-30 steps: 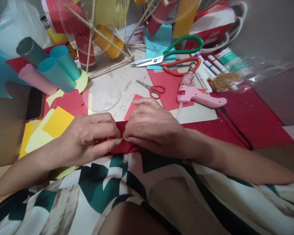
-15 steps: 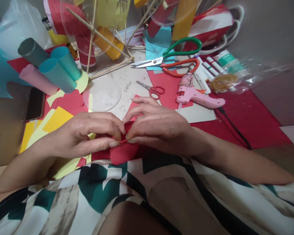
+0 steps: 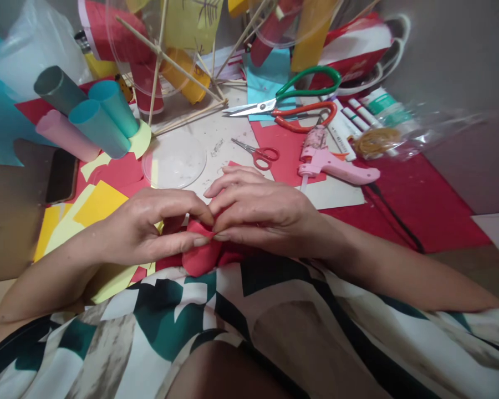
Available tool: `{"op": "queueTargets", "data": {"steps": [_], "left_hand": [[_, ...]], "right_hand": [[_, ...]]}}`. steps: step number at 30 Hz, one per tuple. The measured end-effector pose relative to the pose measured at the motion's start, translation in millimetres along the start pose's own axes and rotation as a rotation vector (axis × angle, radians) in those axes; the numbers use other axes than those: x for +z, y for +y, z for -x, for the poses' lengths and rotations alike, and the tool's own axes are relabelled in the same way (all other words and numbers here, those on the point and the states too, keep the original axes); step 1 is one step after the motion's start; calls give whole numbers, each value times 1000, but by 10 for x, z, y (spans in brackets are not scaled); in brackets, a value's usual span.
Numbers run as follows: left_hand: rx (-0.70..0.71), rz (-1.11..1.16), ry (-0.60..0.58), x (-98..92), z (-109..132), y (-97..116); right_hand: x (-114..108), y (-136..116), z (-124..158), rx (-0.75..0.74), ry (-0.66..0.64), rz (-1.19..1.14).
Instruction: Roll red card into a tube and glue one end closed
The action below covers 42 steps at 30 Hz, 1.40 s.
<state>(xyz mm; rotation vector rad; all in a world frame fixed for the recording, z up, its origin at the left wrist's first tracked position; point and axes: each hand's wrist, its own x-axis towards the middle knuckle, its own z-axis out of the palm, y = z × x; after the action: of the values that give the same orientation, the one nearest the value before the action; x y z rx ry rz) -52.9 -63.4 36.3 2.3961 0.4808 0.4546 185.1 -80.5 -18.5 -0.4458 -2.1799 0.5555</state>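
My left hand (image 3: 152,227) and my right hand (image 3: 260,209) meet at the near edge of the table, both pinching a curled piece of red paper (image 3: 202,256). Thumb and fingers of each hand are pressed together on the paper's upper edge. The paper bulges down toward my patterned lap. Most of the sheet is hidden under my fingers.
Small red scissors (image 3: 260,154), a pink glue gun (image 3: 330,163) with a black cord, larger green and orange scissors (image 3: 299,97), a clear plastic lid (image 3: 173,160), paper tubes (image 3: 91,116), a wooden stick frame (image 3: 174,61), glue tubes and yellow and red paper scraps lie around.
Both hands have lifted slightly and drawn the red paper up; it is more curled and bunched now than a second ago.
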Motion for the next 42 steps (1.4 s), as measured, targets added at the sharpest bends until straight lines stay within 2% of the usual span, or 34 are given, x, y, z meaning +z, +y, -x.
{"op": "queueTargets", "data": {"steps": [6,13,16,23,36,42], "left_hand": [[-48,12,-50,-59,15,-77],[-139,246,49,-87,7,-156],[-140,185,76,-68,9,-119],[-99,123,59,-16,12,-30],[-76,84,81,-1,6,-7],[-113,104,66,6,-3,8]], "right_hand": [[-48,32,-4,5,-15,-84],[-77,20,-33,54,6,-139],[-51,11,-39,65,9,-197],[17,14,-36,65,-16,-235],[-19,-13,-26,33,-41,-46],[-13,-26,-20,32,-58,21]]}}
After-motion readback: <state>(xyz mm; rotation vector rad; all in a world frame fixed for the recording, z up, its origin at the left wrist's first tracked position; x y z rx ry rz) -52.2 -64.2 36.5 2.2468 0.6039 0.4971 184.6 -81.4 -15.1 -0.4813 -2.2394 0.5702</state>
